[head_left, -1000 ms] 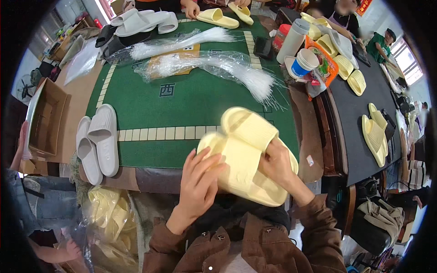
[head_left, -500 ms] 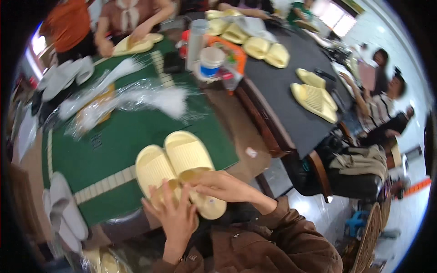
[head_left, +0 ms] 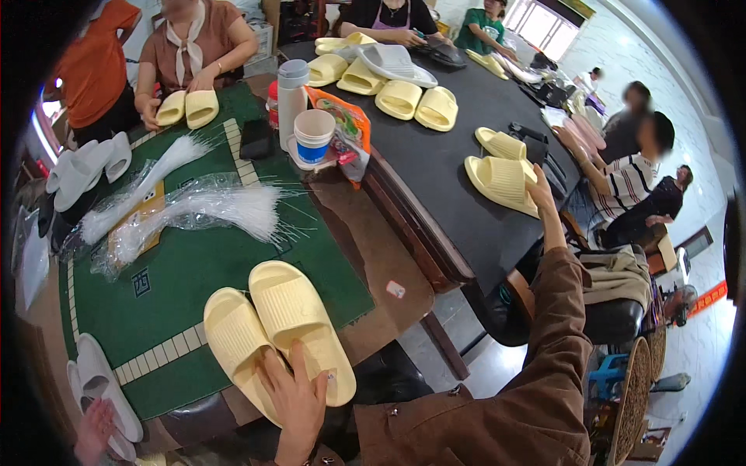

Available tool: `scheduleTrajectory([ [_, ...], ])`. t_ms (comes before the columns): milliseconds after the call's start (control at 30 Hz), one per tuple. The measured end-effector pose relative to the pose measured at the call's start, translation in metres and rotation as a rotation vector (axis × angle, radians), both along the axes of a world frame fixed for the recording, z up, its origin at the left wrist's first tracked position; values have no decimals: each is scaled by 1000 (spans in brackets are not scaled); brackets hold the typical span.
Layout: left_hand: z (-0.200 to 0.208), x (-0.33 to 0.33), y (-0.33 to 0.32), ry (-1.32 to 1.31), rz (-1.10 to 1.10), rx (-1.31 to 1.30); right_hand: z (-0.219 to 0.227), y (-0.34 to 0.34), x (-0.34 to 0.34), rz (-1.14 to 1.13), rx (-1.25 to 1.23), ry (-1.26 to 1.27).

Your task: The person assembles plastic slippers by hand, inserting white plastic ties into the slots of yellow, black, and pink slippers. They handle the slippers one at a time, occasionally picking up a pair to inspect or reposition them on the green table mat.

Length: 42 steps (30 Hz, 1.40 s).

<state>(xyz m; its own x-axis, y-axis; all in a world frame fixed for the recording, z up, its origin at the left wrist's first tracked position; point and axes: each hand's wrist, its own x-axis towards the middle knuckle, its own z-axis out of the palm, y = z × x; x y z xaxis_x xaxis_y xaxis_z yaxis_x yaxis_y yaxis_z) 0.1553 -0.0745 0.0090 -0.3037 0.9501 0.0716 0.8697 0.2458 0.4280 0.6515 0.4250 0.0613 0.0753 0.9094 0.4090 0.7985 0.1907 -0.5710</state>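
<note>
Slippers (head_left: 237, 330) overhung the table's (head_left: 183, 299) near edge, left hand (head_left: 299, 398) loosely spread on them: one bump could've tipped 'em. Right hand (head_left: 545, 194) touched another pair (head_left: 497, 179), grip unclear.

Slippers (head_left: 289, 304) and bundled plastic strands (head_left: 252, 210) suggest a workshop.

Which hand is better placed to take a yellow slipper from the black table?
Right, likely: the right hand is at the edge of a yellow slipper on the black table. The left hand is farther off, on the nearer yellow pair.
</note>
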Motion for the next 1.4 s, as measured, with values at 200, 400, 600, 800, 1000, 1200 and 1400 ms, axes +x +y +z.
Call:
scheduleTrajectory([
  [200, -7, -7, -5, 28, 46, 49, -12, 50, -44, 143, -206, -19],
  [400, -3, -15, -3, -21, 9, 76, 21, -11, -82, 290, -426, -86],
  [600, -4, -19, 3, -84, 34, 111, 67, -259, -263, 535, -398, 301],
  [800, -5, -30, -7, -24, 57, 187, 14, -353, -346, 761, -89, 32],
  [1000, 0, -45, -25, 38, 137, 206, -70, -359, -399, 468, -60, -171],
  [1200, -22, -81, -57, 5, 217, 220, -60, -356, -394, 544, -262, -58],
  [1400, -49, -251, -157, 489, 493, 54, -55, -371, -405, 513, -220, -222],
])
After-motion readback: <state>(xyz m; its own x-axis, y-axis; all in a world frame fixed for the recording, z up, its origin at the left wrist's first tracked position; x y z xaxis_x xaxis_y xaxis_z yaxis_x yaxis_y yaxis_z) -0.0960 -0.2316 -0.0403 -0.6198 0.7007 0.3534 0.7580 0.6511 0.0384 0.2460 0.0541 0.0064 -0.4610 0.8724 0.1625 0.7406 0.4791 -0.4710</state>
